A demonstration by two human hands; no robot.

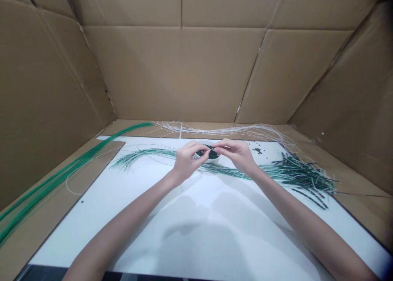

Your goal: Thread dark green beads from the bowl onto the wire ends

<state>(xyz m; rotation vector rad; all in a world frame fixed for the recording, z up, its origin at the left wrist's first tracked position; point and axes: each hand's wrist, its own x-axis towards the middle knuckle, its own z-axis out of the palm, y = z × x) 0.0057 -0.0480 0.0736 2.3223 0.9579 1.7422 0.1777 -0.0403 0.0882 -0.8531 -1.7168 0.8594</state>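
My left hand point(190, 160) is closed in a pinch over a small white bowl point(211, 161) of dark beads point(211, 154). Facing it, my right hand point(235, 152) pinches too, and the fingertips of both hands nearly meet above the bowl. Whatever lies between them is too small to make out. Passing below my hands across the board is a bundle of thin green wires point(227, 171). At its right end, many strands carry dark beads point(307, 174). A thin pale wire point(68, 180) curves at the left and runs faintly toward my left hand.
A long green wire bundle point(76, 158) lies along the left cardboard. White strands point(221, 130) stretch along the back. Loose dark beads point(258, 150) are scattered right of the bowl, and one bead point(82, 201) sits at left. Cardboard walls point(184, 76) enclose the white board point(138, 236).
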